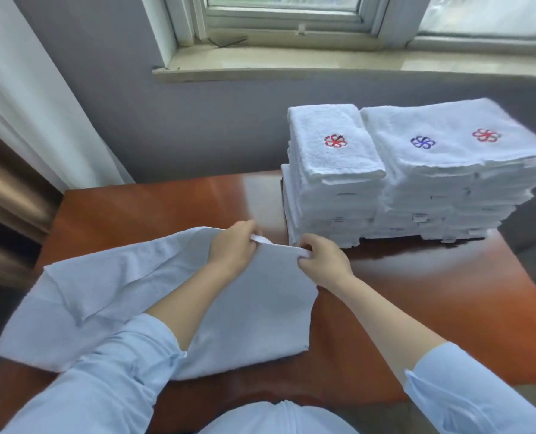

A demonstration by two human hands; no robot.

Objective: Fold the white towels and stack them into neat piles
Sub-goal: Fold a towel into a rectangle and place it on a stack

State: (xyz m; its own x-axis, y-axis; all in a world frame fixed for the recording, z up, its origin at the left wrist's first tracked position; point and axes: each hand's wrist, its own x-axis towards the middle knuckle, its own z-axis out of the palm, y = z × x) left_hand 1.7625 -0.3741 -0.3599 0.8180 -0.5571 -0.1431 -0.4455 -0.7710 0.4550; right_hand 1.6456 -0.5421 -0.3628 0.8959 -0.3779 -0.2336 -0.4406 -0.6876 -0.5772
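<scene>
Left hand [233,245], right hand [321,261] pinch far edge of towel [129,296] between them.

Terry-cloth towel [129,296], glossy wooden table [417,292]

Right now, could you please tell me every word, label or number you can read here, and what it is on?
No text is readable.
Small tags on the folded white towel stacks: too blurred to read.
Red and blue embroidered flower emblems on top: no letters.

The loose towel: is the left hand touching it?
Touching. The head view shows the left hand pinching the far edge of the loose towel.
</scene>
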